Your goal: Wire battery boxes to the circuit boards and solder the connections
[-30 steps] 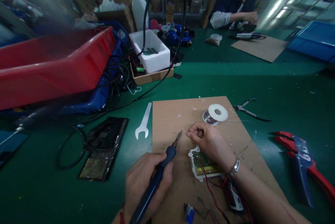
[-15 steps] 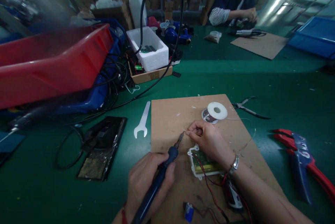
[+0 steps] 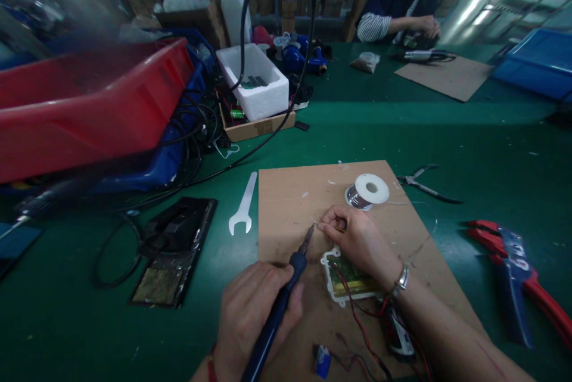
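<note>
My left hand (image 3: 257,304) is wrapped around a blue soldering iron (image 3: 279,307), its tip pointing up and right. That tip meets or nearly meets the fingertips of my right hand (image 3: 351,230), which pinch a thin wire (image 3: 342,229) over the brown board (image 3: 286,203). Below my right wrist lies a circuit board in a white frame (image 3: 344,280), partly covered by the hand, with red and black wires (image 3: 357,316) running from it. A solder spool (image 3: 367,190) stands just beyond my right hand.
Left of the board are an open-end wrench (image 3: 243,206) and a soldering iron stand (image 3: 172,251). Pliers (image 3: 424,184) and a red-and-blue cutter (image 3: 513,269) lie to the right. A black cable (image 3: 268,137) crosses the table. Across it, a co-worker's hands (image 3: 426,27) handle something.
My left hand and the soldering iron have shifted slightly to the right, with the iron held a little steeper. My right hand has hardly moved.
</note>
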A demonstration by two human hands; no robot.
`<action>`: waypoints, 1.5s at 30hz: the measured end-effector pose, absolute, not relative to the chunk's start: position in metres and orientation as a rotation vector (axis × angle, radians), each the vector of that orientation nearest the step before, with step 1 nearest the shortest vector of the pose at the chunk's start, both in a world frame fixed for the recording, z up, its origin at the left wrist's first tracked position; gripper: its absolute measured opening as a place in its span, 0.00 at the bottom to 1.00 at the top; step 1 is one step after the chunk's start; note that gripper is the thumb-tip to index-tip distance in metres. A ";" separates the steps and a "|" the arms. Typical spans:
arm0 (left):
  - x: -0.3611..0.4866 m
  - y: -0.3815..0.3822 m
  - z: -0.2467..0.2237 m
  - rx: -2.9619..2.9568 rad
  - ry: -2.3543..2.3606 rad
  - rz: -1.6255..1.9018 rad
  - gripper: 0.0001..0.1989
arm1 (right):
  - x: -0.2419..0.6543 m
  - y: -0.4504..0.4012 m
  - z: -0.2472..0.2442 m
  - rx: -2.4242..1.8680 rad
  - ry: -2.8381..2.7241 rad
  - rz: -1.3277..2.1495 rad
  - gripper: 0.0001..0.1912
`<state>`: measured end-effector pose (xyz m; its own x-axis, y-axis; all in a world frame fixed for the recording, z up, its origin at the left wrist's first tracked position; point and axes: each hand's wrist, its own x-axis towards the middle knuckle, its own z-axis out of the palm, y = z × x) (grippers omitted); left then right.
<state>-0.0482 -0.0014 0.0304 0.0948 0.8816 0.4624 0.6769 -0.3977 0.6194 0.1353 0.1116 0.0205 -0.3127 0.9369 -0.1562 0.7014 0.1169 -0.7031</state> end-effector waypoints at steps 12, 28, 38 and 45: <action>-0.048 -0.002 0.031 2.133 1.558 1.199 0.07 | 0.136 0.112 0.019 -1.581 -2.083 0.963 0.05; -0.053 -0.002 0.033 2.178 1.601 1.258 0.08 | 0.135 0.112 0.020 -1.626 -2.078 0.986 0.05; -0.054 -0.005 0.048 2.256 1.672 1.373 0.09 | 0.140 0.109 0.017 -1.512 -1.974 0.803 0.13; -0.083 -0.052 0.066 1.878 2.088 1.792 0.04 | 0.141 0.104 0.013 -1.410 -2.012 0.564 0.22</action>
<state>-0.0828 -0.0517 0.0664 -0.3521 0.5991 0.7191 0.8017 -0.2034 0.5621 0.1413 0.1038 0.0134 -0.2459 0.9398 0.2373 0.6795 0.3417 -0.6493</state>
